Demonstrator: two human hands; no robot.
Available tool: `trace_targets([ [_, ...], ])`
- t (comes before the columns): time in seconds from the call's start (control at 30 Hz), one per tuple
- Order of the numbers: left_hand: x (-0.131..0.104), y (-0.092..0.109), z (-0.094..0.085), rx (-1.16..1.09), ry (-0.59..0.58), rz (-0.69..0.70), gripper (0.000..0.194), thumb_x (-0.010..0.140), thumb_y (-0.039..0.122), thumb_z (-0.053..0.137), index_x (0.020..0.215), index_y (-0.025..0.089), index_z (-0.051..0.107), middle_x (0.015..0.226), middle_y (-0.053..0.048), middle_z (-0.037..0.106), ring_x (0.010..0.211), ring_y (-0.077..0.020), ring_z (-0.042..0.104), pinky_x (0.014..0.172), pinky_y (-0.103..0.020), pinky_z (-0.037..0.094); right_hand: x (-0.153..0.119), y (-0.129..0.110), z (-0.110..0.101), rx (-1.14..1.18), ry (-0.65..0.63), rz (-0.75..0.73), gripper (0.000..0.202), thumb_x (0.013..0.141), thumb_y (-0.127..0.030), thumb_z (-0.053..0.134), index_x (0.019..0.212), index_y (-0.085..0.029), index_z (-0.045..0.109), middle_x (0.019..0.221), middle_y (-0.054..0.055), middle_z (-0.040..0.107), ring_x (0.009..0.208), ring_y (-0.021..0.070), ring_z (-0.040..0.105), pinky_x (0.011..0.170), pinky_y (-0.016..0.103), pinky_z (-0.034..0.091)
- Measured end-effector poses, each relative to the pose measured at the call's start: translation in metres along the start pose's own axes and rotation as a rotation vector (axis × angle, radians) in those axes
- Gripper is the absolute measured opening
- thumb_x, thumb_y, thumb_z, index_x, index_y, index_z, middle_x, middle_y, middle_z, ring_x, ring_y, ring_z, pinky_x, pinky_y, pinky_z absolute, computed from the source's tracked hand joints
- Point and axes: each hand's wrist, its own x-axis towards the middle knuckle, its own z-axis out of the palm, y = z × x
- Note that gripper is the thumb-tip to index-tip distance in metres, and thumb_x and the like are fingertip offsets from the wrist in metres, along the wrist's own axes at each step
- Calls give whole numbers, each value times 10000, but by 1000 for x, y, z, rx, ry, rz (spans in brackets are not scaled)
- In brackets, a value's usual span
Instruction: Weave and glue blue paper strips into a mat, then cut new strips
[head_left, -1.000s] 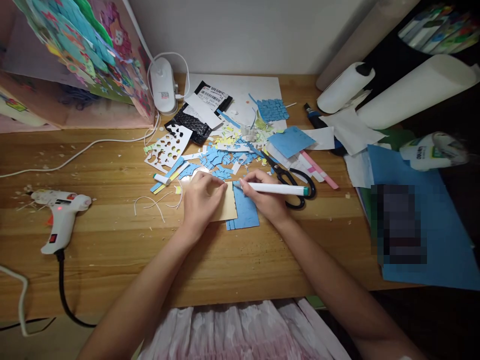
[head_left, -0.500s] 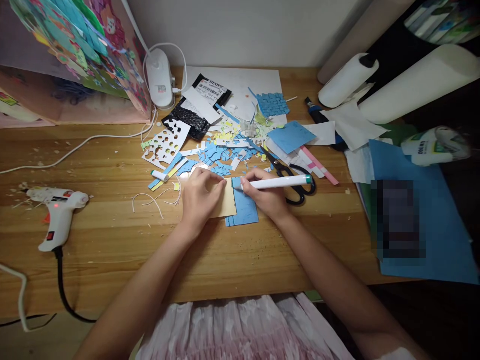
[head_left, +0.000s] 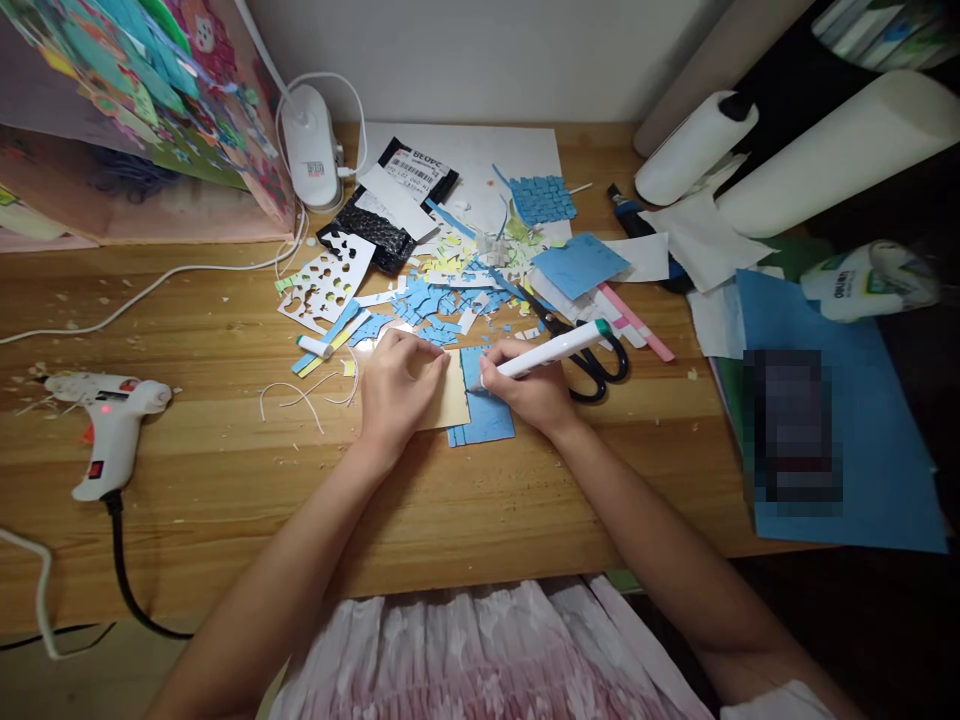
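Note:
My right hand (head_left: 534, 385) is closed round a white marker pen (head_left: 562, 349) with a green end. Its tip rests on a blue piece of paper (head_left: 491, 418), beside the straight edge of a pale yellow card (head_left: 454, 390). The card overlaps the left part of the blue paper. With fingers bent and pressed together, my left hand (head_left: 396, 385) grips and holds down the card from its left side. A white pen cap (head_left: 314, 347) lies to the left of that hand. Black-handled scissors (head_left: 592, 378) lie just past my right hand, partly hidden by the marker.
Blue and yellow paper scraps (head_left: 435, 305) cover the table behind my hands. A white glue gun (head_left: 116, 430) with a lit red light lies at the left. Blue sheets (head_left: 885, 440) and a blurred dark object (head_left: 793, 430) are at the right. A power strip (head_left: 311, 150) stands at the back.
The marker tip has moved down along the card's edge, and the pen's green end has tipped upward. My left hand stays on the card. The whole view has shifted slightly.

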Motion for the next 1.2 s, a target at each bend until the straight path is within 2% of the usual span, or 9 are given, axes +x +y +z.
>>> trace_targets([
  [0.1,0,0,0,-5,0,-3,30,782,222,617,762,216,638,834,-12,585,803,-155,562,721,-304,444,0,1,0,-19,-14,-19,255,790,-291,568,566,-207,478,558,-38,468,548,118,450,589,296,396],
  [0.23,0,0,0,-5,-5,-10,31,777,225,621,751,220,636,833,-11,587,799,-160,563,729,-316,445,0,-1,-2,-41,-35,-26,258,783,-289,568,557,-208,475,553,-35,471,531,117,434,533,287,366],
  [0.43,1,-1,1,-12,-4,-8,27,772,220,632,747,215,642,826,-11,585,801,-157,560,735,-309,442,0,-5,-3,15,-11,-21,240,787,-281,556,568,-206,495,554,-32,493,522,112,448,514,274,363],
  [0.63,-3,9,-21,-89,-14,-4,35,797,245,617,775,222,632,841,-4,606,835,-157,565,777,-309,440,-3,-14,-10,132,173,15,273,832,-363,510,603,-214,504,546,-31,544,524,118,525,551,266,431],
  [0.73,-15,14,-29,-72,-35,-60,46,797,248,613,764,217,621,842,-6,616,839,-165,568,776,-314,438,-10,-21,-14,185,145,71,260,838,-372,521,634,-211,518,541,-34,550,500,111,530,528,251,431],
  [0.93,-33,14,-15,-25,-18,-122,38,792,243,615,772,212,620,827,-12,612,804,-168,579,742,-310,448,-25,-17,-6,139,9,135,247,833,-379,548,667,-198,521,594,-21,551,548,117,516,509,239,381],
  [1.2,-38,17,-6,24,-45,-159,52,798,265,606,782,218,621,855,-10,602,810,-175,591,726,-312,443,-26,-13,-4,88,-4,115,236,843,-359,543,680,-190,515,590,-33,507,544,103,454,510,231,338],
])
